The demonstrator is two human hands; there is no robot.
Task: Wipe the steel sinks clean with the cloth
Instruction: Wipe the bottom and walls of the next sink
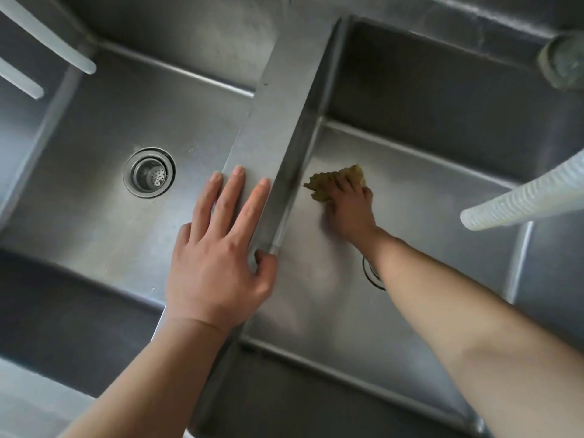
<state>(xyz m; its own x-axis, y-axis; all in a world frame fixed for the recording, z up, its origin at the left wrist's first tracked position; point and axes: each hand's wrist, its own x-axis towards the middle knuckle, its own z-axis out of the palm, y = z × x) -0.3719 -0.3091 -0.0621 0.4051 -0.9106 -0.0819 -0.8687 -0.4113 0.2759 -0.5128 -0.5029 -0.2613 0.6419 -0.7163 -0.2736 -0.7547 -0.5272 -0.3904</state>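
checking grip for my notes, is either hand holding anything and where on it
The right hand holds the yellowish cloth bunched under its fingers, near end covered, pressed on the right sink floor. The left hand holds nothing; it rests flat on the divider.

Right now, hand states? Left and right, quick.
Left hand: open, fingers straight, resting flat on the divider between the sinks.
Right hand: fingers curled on the cloth, pressing it to the right sink floor.
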